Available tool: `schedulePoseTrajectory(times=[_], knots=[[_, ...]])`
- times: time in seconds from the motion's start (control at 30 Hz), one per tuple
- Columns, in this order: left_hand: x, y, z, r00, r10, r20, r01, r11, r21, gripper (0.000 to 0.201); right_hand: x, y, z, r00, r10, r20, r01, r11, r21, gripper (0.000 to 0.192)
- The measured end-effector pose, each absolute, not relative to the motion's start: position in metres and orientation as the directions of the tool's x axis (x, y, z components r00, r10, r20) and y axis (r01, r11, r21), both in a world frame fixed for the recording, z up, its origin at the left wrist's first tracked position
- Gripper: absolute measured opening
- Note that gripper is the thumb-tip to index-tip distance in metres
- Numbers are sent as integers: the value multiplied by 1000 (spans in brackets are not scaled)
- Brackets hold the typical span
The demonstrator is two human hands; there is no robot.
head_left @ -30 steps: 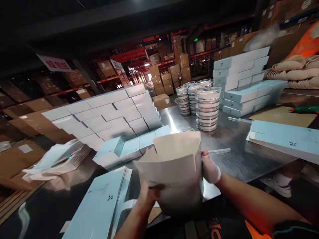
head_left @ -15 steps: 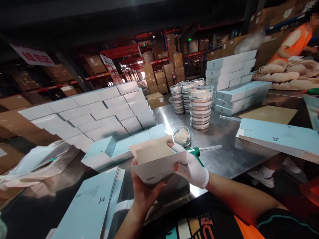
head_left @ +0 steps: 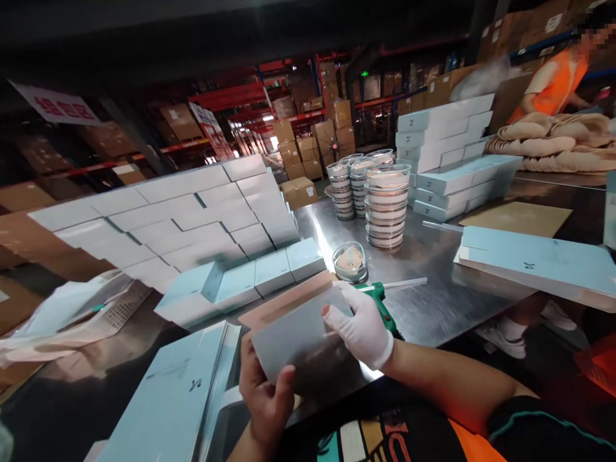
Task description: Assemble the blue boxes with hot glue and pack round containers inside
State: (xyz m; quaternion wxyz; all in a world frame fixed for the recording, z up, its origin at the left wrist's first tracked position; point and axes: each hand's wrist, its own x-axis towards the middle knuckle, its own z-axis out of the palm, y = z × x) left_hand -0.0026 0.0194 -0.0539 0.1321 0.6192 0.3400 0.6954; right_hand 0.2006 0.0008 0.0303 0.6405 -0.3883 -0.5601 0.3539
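A small pale cardboard box (head_left: 293, 324) is held low over the near edge of the steel table (head_left: 433, 289), its flat side turned up toward me. My bare left hand (head_left: 264, 391) grips its near lower corner. My right hand (head_left: 360, 324), in a white glove with the fingertips bare, presses on its right side. Just behind the box lie a green glue gun (head_left: 382, 301) and a single clear round dish (head_left: 350, 262).
Light blue boxes (head_left: 192, 218) are stacked at the left, more light blue boxes (head_left: 452, 154) at the back right. Flat blue sleeves (head_left: 173, 398) lie near left, another pile (head_left: 539, 260) at right. Stacks of clear dishes (head_left: 385, 205) stand mid-table. A person in an orange vest (head_left: 553, 83) works far right.
The box was upright and open a second ago; both hands have tipped it down and closed it, so its flat side now faces up. My right hand moved onto that side.
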Motion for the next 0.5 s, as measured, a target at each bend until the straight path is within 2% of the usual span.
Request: schedulePoseTrajectory(times=[0.07, 0.13, 0.2, 0.27, 0.33, 0.37, 0.43, 0.5], knots=[[-6, 21, -59, -177, 538, 824, 214, -796, 566, 66, 199, 2, 26, 212, 861, 462, 134, 443, -887, 20], [-11, 24, -63, -87, 479, 874, 277, -831, 483, 67, 200, 4, 22, 249, 822, 512, 194, 476, -858, 33], [-17, 30, -64, 26, 479, 877, 362, -823, 439, 56, 207, 9, 19, 231, 795, 561, 178, 533, -827, 45], [-21, 36, -58, 48, 496, 867, 409, -802, 436, 51, 224, 17, 18, 154, 779, 608, 179, 583, -793, 45], [-23, 41, -45, -16, 542, 840, 426, -756, 496, 55, 247, 28, 17, 83, 787, 611, 331, 556, -762, 38], [-23, 43, -37, -69, 573, 817, 425, -724, 544, 56, 259, 34, 14, 64, 823, 564, 469, 474, -745, 36], [-23, 47, -22, -164, 646, 745, 368, -661, 654, 59, 281, 46, 3, 122, 931, 343, 720, 155, -676, 36], [-23, 50, -11, -219, 718, 661, 247, -614, 749, 62, 294, 55, -15, 199, 976, 90, 805, -110, -584, 42]])
